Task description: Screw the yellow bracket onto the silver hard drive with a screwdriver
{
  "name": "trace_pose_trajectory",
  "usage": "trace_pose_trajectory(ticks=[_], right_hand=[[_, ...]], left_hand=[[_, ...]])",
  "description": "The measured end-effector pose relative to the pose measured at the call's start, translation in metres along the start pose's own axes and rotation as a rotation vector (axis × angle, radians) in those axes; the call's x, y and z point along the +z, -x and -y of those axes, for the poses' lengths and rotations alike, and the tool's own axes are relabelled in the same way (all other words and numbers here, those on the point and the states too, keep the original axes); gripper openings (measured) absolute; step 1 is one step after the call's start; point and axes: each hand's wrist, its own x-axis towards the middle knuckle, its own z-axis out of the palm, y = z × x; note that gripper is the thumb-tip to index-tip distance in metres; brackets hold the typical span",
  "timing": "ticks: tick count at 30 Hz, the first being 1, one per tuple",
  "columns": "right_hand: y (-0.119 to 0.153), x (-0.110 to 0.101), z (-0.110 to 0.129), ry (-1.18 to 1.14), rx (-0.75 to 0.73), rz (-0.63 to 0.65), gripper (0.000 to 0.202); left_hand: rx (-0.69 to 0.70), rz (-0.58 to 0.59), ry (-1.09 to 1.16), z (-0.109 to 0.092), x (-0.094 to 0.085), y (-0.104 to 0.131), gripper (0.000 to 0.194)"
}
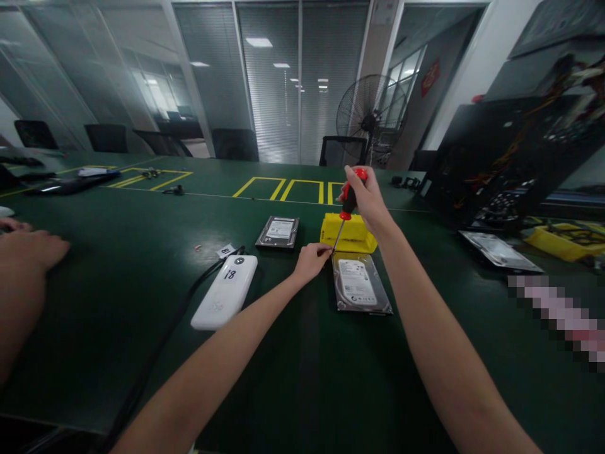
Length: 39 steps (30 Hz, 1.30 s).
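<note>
My right hand [367, 195] grips a red and black screwdriver [348, 203] by its handle, with the shaft slanting down to the left. The tip meets the far left corner of a hard drive [358, 284], which lies flat, label up. Beside that corner is my left hand [312, 260], its thumb and fingers pinched together at the screwdriver tip; whatever they pinch is too small to make out. Directly behind the drive sits a yellow container [348, 234]. A second hard drive [278, 232] rests farther back, left of my hands.
A white power bank [225, 291] marked 18 lies left with a black cable [182, 302]. At the right are an open computer case [496, 157], another drive [498, 250] and a yellow tray [564, 241]. Another person's hands [33, 246] rest at the left edge.
</note>
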Motion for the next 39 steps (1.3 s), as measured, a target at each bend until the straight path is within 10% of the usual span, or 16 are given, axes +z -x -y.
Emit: trace_pose_trajectory(ticks=[39], right_hand=[[0.006, -0.003, 0.01, -0.012, -0.026, 0.005, 0.039]], left_hand=[[-0.023, 0.016, -0.007, 0.001, -0.001, 0.0, 0.023]])
